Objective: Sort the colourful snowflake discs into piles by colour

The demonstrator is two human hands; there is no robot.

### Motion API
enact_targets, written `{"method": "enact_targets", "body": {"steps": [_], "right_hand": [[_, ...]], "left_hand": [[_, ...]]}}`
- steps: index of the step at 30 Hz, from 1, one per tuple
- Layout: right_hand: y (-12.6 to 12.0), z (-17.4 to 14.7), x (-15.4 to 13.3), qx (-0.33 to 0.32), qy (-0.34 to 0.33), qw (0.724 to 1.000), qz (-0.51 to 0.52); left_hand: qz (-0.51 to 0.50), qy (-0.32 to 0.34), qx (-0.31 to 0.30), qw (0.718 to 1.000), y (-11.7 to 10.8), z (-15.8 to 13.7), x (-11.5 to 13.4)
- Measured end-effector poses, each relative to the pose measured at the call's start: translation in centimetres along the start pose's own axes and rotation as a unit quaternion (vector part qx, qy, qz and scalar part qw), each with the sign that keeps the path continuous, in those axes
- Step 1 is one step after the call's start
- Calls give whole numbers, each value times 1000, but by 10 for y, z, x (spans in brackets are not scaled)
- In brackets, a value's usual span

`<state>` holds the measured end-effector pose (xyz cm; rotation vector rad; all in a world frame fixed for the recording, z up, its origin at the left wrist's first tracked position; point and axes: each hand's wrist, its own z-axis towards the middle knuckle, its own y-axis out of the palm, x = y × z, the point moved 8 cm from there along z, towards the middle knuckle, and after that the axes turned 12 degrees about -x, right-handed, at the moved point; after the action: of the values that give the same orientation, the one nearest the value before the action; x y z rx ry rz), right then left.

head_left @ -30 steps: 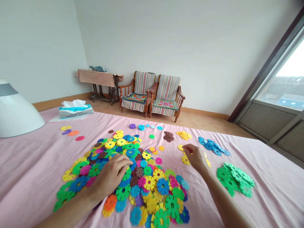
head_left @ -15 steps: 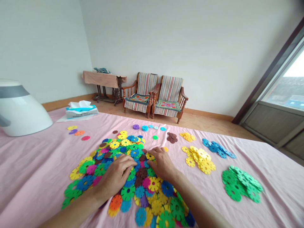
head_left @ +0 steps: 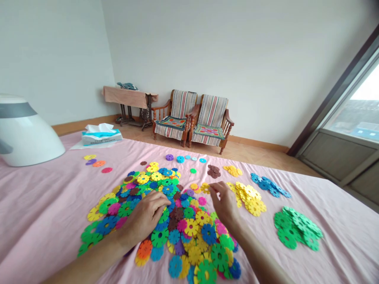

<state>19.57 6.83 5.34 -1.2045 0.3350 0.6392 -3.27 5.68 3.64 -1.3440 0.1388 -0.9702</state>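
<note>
A wide heap of notched plastic snowflake discs in mixed colours lies on the pink cloth. My left hand rests over the heap's left side, fingers curled together. Its fingertips are at a blue disc; whether they grip one is hidden. To the right of the heap, my right hand pinches a yellow snowflake disc between thumb and fingers, just above the cloth. Beyond that hand lies a pile of yellow discs, partly covered by it.
Sorted piles of green discs, blue discs, brown discs and orange-yellow discs lie on the right. Several single discs sit along the far edge. A tissue box and a white appliance stand at left.
My right hand has moved right, off the heap, with a yellow snowflake disc now in its fingers. My left hand has stayed in place.
</note>
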Motion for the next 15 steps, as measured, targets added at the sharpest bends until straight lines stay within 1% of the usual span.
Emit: {"method": "enact_targets", "body": {"steps": [3,4,6,8,11,15], "right_hand": [[-36,-2,60,39,125,991,-13],[-48,-5,78,53,156,986,-19],[-71,-13,109,79,203,975,-35],[-86,-20,133,96,238,965,-54],[-94,-28,158,99,278,953,-76],[-90,-33,169,90,296,946,-98]], "left_hand": [[0,0,1,1000,0,0,-1],[-1,0,3,1000,0,0,-1],[-3,1,6,1000,0,1,-1],[-3,0,7,1000,-1,1,-1],[-1,-1,7,1000,0,2,-2],[-3,0,6,1000,0,1,-3]]}}
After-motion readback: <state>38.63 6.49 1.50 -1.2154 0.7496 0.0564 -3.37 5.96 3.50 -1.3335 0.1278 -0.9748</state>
